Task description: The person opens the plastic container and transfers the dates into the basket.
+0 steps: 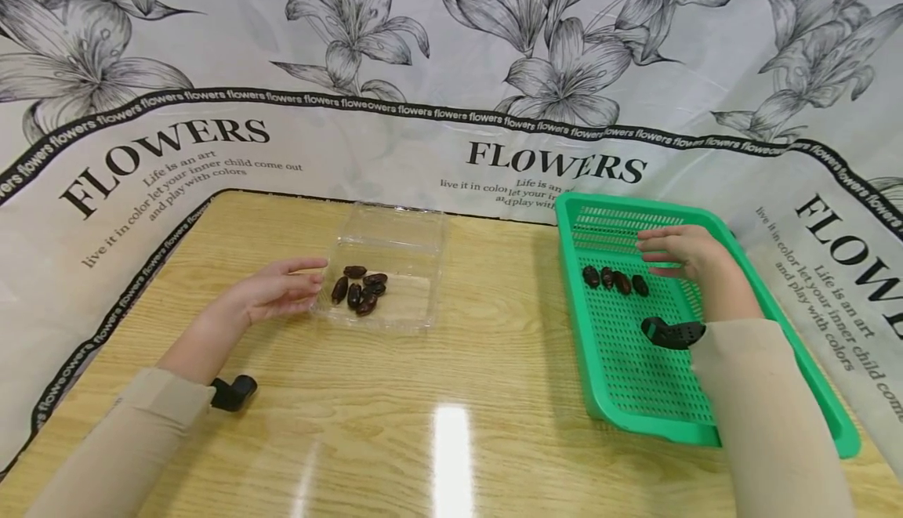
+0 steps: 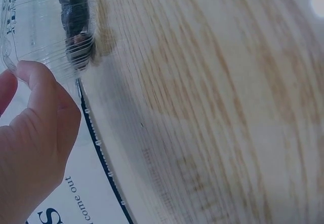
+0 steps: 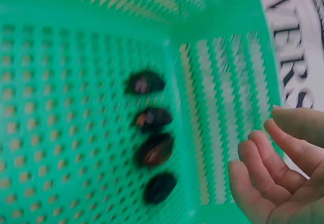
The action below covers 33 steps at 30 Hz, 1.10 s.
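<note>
1. Left hand [image 1: 282, 291]: fingers loosely extended at the left side of the clear box [image 1: 412, 298]; dark dates [image 1: 354, 296] lie inside, just beyond the fingertips.
2. Right hand [image 1: 680, 250]: fingers apart, holding nothing, over the green basket [image 1: 582, 345]; four dates [image 1: 621, 282] lie in a row to its left.
3. The cloth [image 1: 381, 142] reads "FLOWERS" and "Life is an art".
4. Table [image 1: 501, 330] stretches between box and basket; the far rims stand near the cloth.
</note>
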### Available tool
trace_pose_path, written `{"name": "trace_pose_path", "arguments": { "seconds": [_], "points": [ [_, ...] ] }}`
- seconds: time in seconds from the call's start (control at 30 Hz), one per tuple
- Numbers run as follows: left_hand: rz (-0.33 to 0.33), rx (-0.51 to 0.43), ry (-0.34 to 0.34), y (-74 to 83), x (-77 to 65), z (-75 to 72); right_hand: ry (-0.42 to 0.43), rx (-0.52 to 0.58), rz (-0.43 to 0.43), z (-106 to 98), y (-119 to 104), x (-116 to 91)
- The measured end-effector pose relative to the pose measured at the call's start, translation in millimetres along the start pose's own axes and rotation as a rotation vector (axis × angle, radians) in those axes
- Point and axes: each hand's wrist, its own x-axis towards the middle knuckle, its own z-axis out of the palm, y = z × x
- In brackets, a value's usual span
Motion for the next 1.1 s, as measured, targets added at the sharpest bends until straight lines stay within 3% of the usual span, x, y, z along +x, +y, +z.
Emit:
{"name": "trace_pose_path", "arguments": {
  "seconds": [0.37, 0.67, 1.1],
  "points": [
    [0.004, 0.0, 0.002, -0.8, 2.4, -0.6, -0.137, 0.201, -0.087, 38.7, -53.3, -14.9],
    [-0.004, 0.033, 0.003, -1.1, 2.0, -2.1, -0.15, 0.189, -0.177, 80.9, -81.6, -22.8],
    [-0.006, 0.037, 0.004, -2.4, 2.0, -3.3, -0.275, 0.07, -0.198, 150.9, -112.5, -24.5]
  ]
}}
